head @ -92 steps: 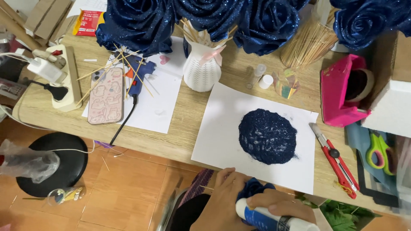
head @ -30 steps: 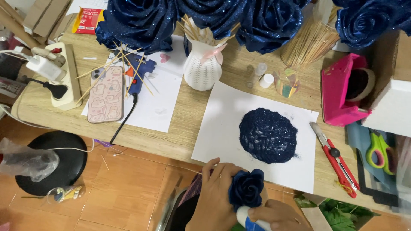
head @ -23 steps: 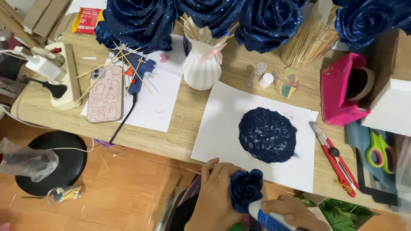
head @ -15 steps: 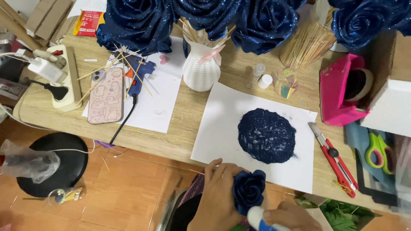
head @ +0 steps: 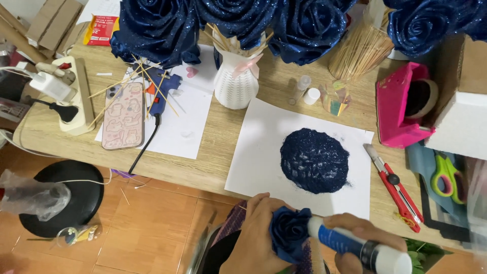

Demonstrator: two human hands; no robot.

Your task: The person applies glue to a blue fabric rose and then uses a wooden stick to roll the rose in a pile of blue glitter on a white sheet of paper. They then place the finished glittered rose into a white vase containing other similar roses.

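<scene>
Left hand [head: 256, 238] fingers cup small blue rose [head: 288, 232]; right hand [head: 362, 238] fingers grip glue stick [head: 355, 245], tip touching rose's right side.

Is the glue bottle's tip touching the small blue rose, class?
Touching. The head view shows the glue bottle, held in the right hand, with its tip pressed into the petals of the small rose held by the left hand; no gap shows.

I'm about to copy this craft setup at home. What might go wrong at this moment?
The glue bottle in the right hand presses against the small blue rose that the left hand grips, so glue may smear the fingers. The glitter pile lies loose on the white sheet; a nudge could scatter it.
</scene>
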